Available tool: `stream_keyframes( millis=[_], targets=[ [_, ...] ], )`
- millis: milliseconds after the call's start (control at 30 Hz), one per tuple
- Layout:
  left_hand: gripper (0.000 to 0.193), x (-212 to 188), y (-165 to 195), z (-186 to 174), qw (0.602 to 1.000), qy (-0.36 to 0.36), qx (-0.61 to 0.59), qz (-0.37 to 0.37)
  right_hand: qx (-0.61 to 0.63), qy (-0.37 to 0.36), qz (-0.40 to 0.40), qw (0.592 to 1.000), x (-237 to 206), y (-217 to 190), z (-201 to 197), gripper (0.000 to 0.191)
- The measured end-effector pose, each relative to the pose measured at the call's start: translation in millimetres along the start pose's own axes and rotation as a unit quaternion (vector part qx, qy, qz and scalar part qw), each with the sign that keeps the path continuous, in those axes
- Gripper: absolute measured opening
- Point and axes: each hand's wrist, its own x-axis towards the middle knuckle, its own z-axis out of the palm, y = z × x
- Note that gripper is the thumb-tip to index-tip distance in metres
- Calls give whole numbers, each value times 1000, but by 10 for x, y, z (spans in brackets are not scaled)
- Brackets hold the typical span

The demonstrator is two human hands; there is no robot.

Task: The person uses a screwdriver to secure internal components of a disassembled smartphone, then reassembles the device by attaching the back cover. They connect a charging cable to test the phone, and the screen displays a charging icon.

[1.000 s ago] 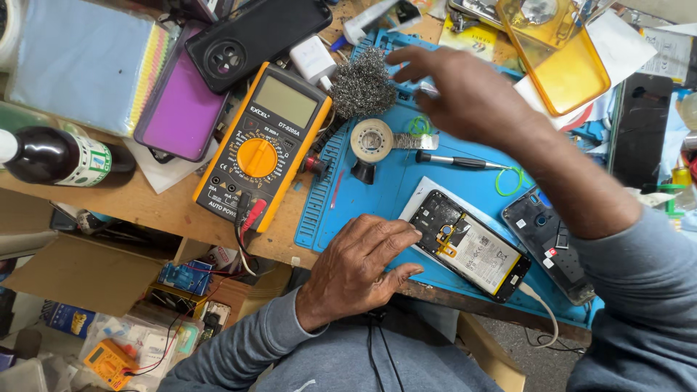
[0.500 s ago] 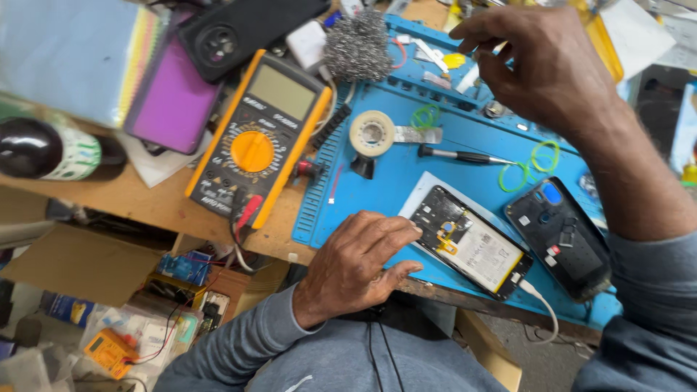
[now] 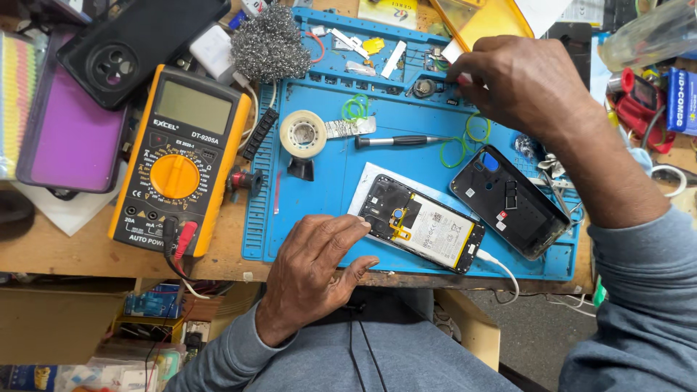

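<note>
One opened phone [image 3: 425, 231] under flat, empty left hand [image 3: 316, 265]; right hand [image 3: 519, 83] pinches something small.

left hand [image 3: 314, 267]: flat, palm down, fingers spread | right hand [image 3: 521, 86]: reached forward, fingers pinched together

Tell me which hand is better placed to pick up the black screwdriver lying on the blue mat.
Right. The right hand hovers just above the screwdriver, pinching only a small white piece. The left hand lies flat beside the opened phone, steadying it.
</note>
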Motion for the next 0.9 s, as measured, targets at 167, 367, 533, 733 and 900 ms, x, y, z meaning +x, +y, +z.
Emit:
stream_keyframes(
  millis=[167,367,533,733,900],
  targets=[
    [50,7,12,3,1000,-4,7,-1,-11,18,25,999,-52,8,47,8],
    [51,1,18,-2,1000,-6,7,-5,106,77,-23,991,46,-151,201,10],
    [52,-14,-2,17,1000,-5,5,-1,101,91,-51,989,95,-214,267,9],
    [51,-30,2,24,1000,-2,9,1,154,29,-4,988,163,-199,274,15],
    [50,-32,19,-2,1000,-3,12,5,248,35,27,968,68,-89,220,18]
  ],
)
